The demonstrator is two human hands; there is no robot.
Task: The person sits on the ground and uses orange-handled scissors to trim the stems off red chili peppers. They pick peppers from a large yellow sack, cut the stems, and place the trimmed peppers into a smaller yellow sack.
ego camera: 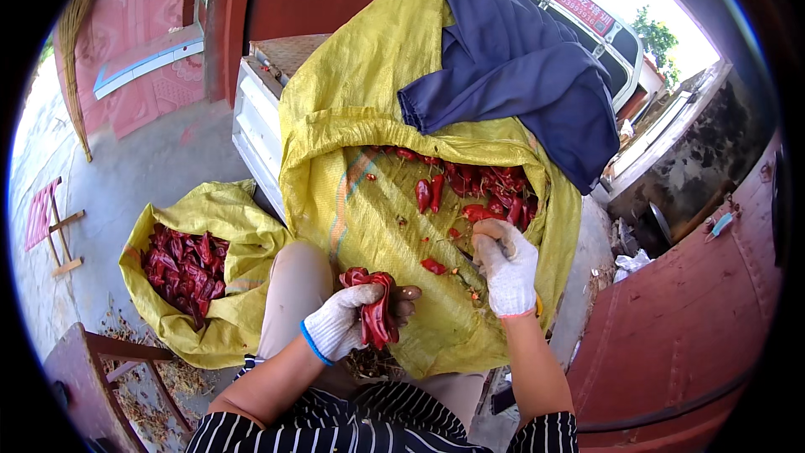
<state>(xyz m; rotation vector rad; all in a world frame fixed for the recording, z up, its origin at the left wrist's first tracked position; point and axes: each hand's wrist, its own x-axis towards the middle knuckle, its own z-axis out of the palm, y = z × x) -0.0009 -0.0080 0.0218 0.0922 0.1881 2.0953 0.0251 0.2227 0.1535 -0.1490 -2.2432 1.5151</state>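
My left hand [361,314], in a white knit glove with bare fingertips showing, is closed around several dried red chili peppers [377,311] above my lap. My right hand [508,261], gloved too, is over the lower right of a large yellow woven sack [390,245]. Its fingers are bent around the handle end of what looks like scissors or a small blade [466,256], partly hidden by the glove. Just beyond it, red chilies [487,185] are heaped inside the sack's mouth. A loose chili [433,266] and stem bits lie on the yellow fabric between my hands.
At the left, a smaller yellow sack [251,245] holds many dried chilies [182,270]. A dark blue garment [503,69] drapes the large sack. Around me are a wooden chair [94,384], a folding stool [60,233], a white truck bed side [258,132] and a red metal door [679,327].
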